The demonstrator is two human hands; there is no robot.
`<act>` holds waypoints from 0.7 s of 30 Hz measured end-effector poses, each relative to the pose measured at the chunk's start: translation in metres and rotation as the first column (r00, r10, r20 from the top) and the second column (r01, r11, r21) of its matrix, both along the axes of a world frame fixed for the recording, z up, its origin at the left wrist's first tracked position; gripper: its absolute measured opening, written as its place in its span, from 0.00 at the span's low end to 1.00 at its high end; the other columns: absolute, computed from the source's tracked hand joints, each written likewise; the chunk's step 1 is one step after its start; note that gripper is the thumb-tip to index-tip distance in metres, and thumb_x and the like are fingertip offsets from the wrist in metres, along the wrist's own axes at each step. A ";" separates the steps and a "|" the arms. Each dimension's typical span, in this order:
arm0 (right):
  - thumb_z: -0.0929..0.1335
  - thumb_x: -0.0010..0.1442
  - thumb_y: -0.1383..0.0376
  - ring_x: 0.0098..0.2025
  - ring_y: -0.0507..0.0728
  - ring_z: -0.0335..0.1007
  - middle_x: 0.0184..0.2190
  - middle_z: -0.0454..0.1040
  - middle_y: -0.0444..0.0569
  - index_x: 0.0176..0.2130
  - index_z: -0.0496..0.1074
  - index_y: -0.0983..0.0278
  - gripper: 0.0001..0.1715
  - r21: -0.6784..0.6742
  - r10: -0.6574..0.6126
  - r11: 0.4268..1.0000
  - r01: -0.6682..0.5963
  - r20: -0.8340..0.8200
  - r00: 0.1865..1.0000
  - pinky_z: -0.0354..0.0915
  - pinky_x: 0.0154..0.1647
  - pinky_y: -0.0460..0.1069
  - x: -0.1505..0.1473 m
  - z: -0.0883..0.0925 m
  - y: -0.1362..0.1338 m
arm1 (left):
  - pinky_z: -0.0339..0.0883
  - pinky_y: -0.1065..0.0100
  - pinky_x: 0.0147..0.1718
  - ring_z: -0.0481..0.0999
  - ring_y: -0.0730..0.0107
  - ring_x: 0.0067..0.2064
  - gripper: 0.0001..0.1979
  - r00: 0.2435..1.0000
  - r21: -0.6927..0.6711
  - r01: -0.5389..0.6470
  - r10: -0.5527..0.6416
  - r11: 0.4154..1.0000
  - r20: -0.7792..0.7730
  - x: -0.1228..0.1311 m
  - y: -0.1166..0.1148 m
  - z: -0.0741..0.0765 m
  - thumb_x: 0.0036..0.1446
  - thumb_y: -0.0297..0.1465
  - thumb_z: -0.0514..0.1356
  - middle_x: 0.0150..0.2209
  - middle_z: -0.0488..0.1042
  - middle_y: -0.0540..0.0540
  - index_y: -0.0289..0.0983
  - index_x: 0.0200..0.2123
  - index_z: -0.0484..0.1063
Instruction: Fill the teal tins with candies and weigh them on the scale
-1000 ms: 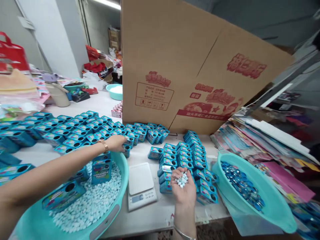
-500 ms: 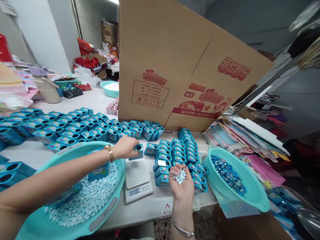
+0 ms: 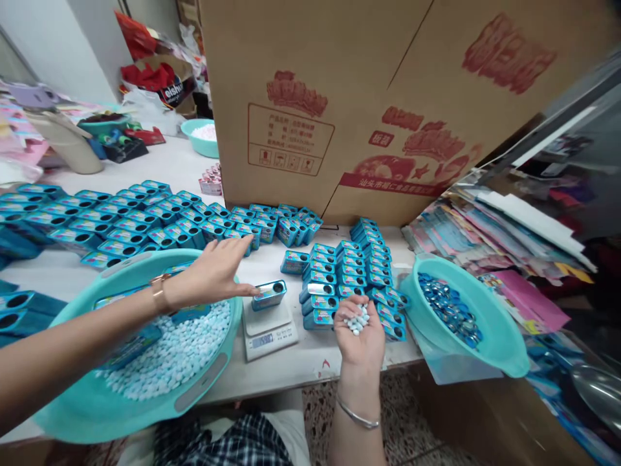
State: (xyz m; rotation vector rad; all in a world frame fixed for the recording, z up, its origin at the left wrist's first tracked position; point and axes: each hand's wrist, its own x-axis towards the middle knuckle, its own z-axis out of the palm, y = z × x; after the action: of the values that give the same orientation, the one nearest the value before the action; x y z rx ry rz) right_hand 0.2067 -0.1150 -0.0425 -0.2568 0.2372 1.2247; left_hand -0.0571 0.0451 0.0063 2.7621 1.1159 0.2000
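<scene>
My left hand (image 3: 217,273) hovers open over the rim of the big teal basin (image 3: 204,391), its fingertips just left of a small blue tin (image 3: 269,294). That tin lies on the white digital scale (image 3: 268,327), free of my fingers. My right hand (image 3: 359,340) is palm up at the table's front edge, cupped around a small heap of white candies (image 3: 358,320). The basin is filled with white candies (image 3: 169,356) and a few blue tins. Stacks of blue tins (image 3: 352,275) stand just beyond my right hand.
Rows of open blue tins (image 3: 121,220) cover the left of the table. A large cardboard box (image 3: 369,97) stands behind. A second teal basin (image 3: 490,349) with blue lids overhangs the table edge on the right. Stacked printed packaging (image 3: 499,226) lies far right.
My left hand carried a blue tin from the rows to the scale, set it down and let go. My right hand stayed cupped with the candies.
</scene>
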 end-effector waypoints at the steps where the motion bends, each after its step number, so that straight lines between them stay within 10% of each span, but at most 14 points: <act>1: 0.65 0.54 0.71 0.23 0.45 0.60 0.25 0.66 0.38 0.33 0.61 0.63 0.07 -0.012 -0.004 1.000 0.004 0.007 1.000 0.62 0.22 0.41 0.000 -0.001 0.002 | 0.53 0.51 0.54 0.57 0.45 0.60 0.52 1.000 -0.008 -0.015 0.015 1.000 -0.006 -0.006 0.001 -0.002 0.45 0.60 0.55 0.62 0.55 0.33 0.35 0.64 0.42; 21: 0.62 0.59 0.66 0.19 0.45 0.52 0.24 0.60 0.38 0.33 0.61 0.62 0.02 -0.019 0.127 0.992 -0.126 0.184 0.975 0.53 0.17 0.40 -0.038 -0.008 0.066 | 0.40 0.43 0.58 0.57 0.50 0.60 0.42 0.996 -0.208 0.072 -0.061 0.976 0.058 0.038 -0.021 -0.055 0.48 0.48 0.61 0.58 0.62 0.37 0.40 0.61 0.48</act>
State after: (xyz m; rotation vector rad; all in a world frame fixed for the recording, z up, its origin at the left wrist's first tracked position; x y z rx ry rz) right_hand 0.1687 -0.0493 -0.0503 -0.3948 0.0649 1.3174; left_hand -0.0189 0.0236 -0.0483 2.5874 0.9699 0.1361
